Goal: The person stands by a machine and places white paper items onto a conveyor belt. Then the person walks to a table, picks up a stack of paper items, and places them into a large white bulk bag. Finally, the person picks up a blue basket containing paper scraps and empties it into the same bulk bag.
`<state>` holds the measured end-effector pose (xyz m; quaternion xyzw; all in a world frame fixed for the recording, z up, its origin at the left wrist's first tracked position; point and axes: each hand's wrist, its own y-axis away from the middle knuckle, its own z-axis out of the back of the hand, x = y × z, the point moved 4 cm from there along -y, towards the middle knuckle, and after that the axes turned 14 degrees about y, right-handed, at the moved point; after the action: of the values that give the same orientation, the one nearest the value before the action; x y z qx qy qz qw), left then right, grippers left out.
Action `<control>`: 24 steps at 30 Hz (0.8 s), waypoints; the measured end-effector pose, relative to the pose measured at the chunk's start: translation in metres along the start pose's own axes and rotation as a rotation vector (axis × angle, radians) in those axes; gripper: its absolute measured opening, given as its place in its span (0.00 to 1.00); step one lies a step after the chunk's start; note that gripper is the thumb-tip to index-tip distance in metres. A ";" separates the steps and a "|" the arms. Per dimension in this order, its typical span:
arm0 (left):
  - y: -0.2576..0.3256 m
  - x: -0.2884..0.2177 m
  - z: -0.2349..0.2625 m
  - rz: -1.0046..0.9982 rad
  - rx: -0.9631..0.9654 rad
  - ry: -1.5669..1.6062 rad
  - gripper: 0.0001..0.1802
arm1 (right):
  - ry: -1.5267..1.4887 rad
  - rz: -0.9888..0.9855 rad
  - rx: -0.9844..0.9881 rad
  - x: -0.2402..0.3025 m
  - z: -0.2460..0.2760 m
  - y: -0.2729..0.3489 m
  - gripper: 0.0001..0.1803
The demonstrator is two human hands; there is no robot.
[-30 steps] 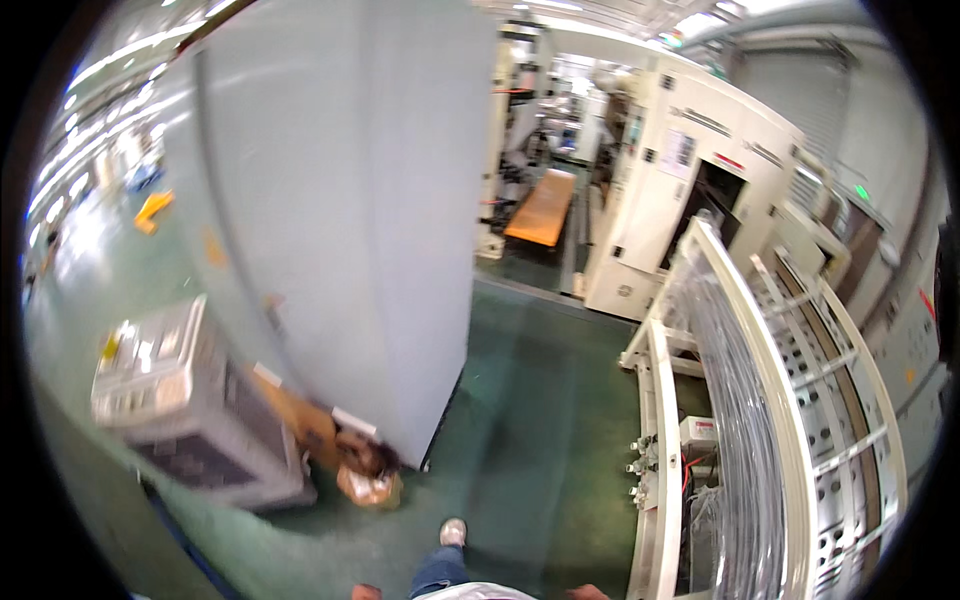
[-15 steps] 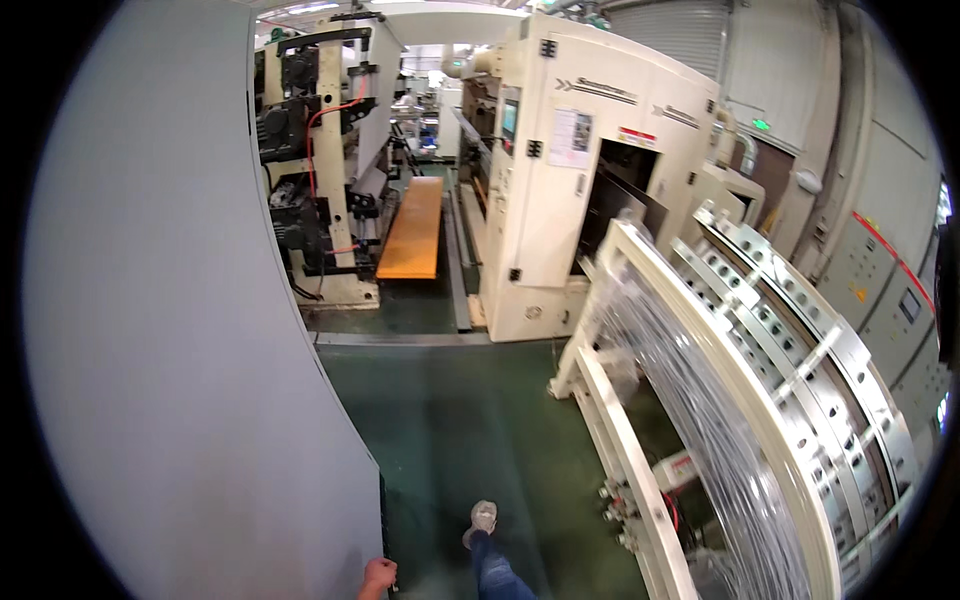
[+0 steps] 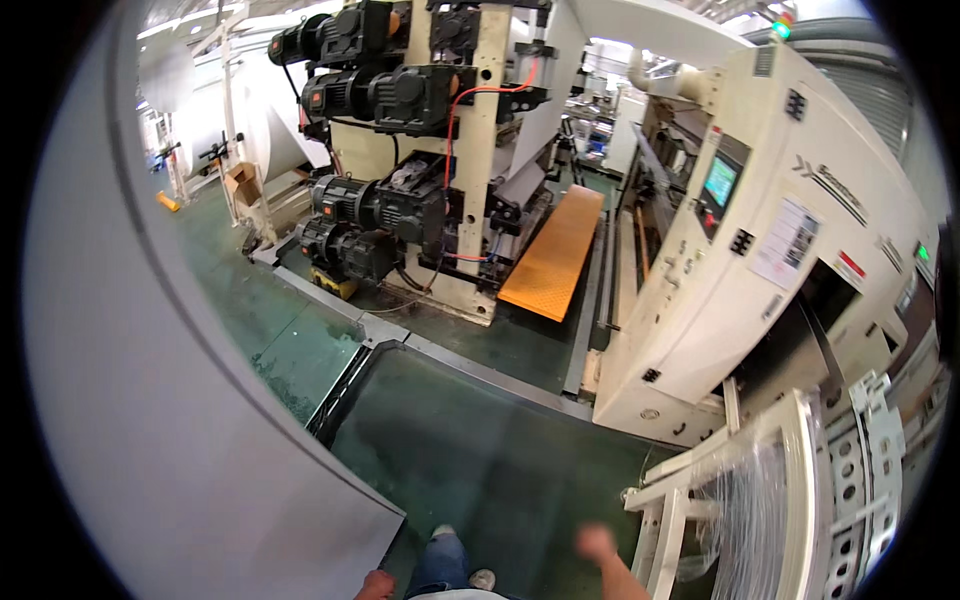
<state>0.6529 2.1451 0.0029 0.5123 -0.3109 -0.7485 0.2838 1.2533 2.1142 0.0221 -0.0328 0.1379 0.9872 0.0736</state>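
My left hand is low at the bottom edge, close to the lower corner of a large grey panel. Its fingers look curled together; what they hold, if anything, is too small to make out. Over the dark green floor swings my right hand, smeared by motion, so its fingers cannot be read. To the right of that hand stands a cream metal frame wrapped in clear plastic film.
Ahead is a machine with black motors. An orange walkway plate runs beside it, opposite a cream cabinet with a control screen. A low grey rail crosses the floor. White rolls stand at far left.
The view has turned left and moved forward, so the motors and white rolls show more fully. My right hand has come into view. My left hand stays low beside the grey panel.
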 end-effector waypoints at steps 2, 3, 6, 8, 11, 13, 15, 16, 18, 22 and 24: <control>-0.063 -0.010 -0.028 0.000 0.062 -0.008 0.18 | 0.037 0.049 -0.229 -0.046 0.024 -0.082 0.06; -0.090 -0.017 -0.034 -0.249 0.199 -0.245 0.18 | 0.053 0.082 -0.208 -0.052 0.034 -0.123 0.05; -0.112 -0.038 -0.046 -0.058 0.107 -0.237 0.18 | -0.091 0.071 -0.249 -0.059 0.079 -0.223 0.02; -0.147 -0.095 -0.068 0.079 0.084 -0.185 0.18 | 0.063 0.179 -0.405 -0.077 0.057 -0.264 0.03; -0.207 -0.211 -0.084 0.038 0.089 -0.262 0.18 | -0.043 0.079 0.060 -0.085 0.005 -0.313 0.05; -0.260 -0.300 -0.100 -0.058 0.085 -0.310 0.18 | -0.157 0.006 0.239 -0.088 -0.011 -0.319 0.05; -0.328 -0.407 -0.121 -0.255 0.083 -0.364 0.18 | -0.335 -0.151 0.458 -0.100 0.000 -0.337 0.07; -0.365 -0.467 -0.126 -0.368 0.068 -0.392 0.18 | -0.518 -0.297 0.572 -0.101 0.019 -0.365 0.07; -0.407 -0.582 -0.161 -0.210 0.061 0.018 0.08 | -0.756 -0.503 0.650 -0.110 0.037 -0.397 0.09; -0.491 -0.759 -0.193 -0.894 0.056 -0.259 0.10 | -0.990 -0.595 0.580 -0.125 0.084 -0.507 0.12; -0.518 -0.799 -0.229 -0.826 0.109 -0.301 0.10 | -1.053 -0.632 0.542 -0.142 0.096 -0.553 0.14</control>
<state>1.0651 3.0338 0.0185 0.4930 -0.1570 -0.8480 -0.1152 1.4750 2.6472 -0.0214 0.4342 0.3105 0.7327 0.4222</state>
